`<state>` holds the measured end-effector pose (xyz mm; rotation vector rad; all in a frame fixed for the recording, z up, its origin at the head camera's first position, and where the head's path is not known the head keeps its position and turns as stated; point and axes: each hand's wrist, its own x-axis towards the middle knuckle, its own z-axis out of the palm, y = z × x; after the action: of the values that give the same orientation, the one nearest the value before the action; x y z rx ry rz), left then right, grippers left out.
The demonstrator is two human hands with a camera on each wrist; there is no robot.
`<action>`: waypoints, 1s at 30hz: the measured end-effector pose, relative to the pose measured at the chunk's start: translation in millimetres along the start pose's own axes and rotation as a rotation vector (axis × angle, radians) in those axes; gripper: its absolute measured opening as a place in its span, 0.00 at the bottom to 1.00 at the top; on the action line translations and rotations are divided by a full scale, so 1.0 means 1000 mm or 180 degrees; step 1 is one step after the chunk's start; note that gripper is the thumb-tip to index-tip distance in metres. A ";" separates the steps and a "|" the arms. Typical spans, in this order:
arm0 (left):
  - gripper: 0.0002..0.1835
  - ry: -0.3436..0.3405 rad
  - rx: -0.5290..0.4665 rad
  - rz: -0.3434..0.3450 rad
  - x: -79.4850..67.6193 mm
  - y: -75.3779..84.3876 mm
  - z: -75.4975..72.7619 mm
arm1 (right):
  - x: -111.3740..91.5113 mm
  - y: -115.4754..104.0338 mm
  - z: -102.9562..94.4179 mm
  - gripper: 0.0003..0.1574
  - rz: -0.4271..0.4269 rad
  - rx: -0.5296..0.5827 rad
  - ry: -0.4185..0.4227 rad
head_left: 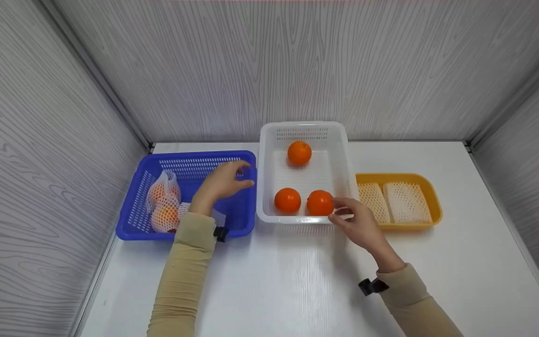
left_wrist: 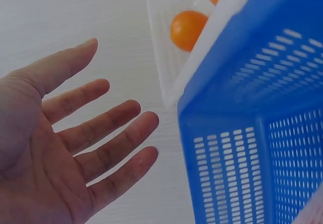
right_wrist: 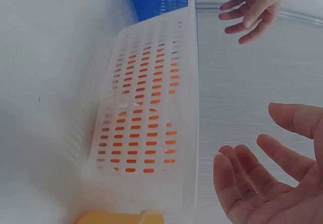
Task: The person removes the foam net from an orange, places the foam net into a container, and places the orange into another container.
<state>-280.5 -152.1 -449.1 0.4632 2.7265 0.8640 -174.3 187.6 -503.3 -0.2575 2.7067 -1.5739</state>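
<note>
In the head view my left hand (head_left: 225, 180) hovers over the blue basket (head_left: 237, 213), fingers spread and holding nothing. My right hand (head_left: 358, 222) is at the front right corner of the white basket (head_left: 303, 125), its fingertips right by an orange (head_left: 320, 202) in that corner. The right wrist view has this hand (right_wrist: 272, 171) above the rim, its fingers loosely bent around nothing. A second orange (head_left: 287, 201) lies to the left of the first, and a third (head_left: 299, 153) sits toward the back of the white basket.
Round fruits in white foam nets (head_left: 164, 217) lie at the left inside the blue basket, partly behind my left forearm. A yellow tray (head_left: 400, 177) right of the white basket holds flat foam nets (head_left: 407, 203). Wood-grain panels (head_left: 297, 61) enclose the white table (head_left: 288, 290).
</note>
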 end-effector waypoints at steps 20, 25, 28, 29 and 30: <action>0.34 -0.0016 -0.0210 -0.0631 -0.039 -0.097 -0.036 | 0.006 -0.024 0.076 0.25 -0.0320 0.0374 -0.0887; 0.33 -0.0180 -0.0262 -0.0730 -0.041 -0.110 -0.031 | 0.010 -0.028 0.096 0.26 -0.0248 0.0470 -0.1041; 0.33 -0.0326 -0.0266 -0.0795 -0.039 -0.113 -0.030 | 0.012 -0.031 0.109 0.26 -0.0158 0.0494 -0.1110; 0.33 -0.0387 -0.0271 -0.0820 -0.039 -0.114 -0.030 | 0.013 -0.033 0.113 0.25 -0.0142 0.0492 -0.1125; 0.33 -0.0448 -0.0273 -0.0843 -0.038 -0.114 -0.029 | 0.014 -0.034 0.118 0.25 -0.0122 0.0496 -0.1138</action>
<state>-280.1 -269.3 -487.9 0.1350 2.5355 0.8386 -173.5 67.8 -531.6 -0.5339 2.3121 -1.5618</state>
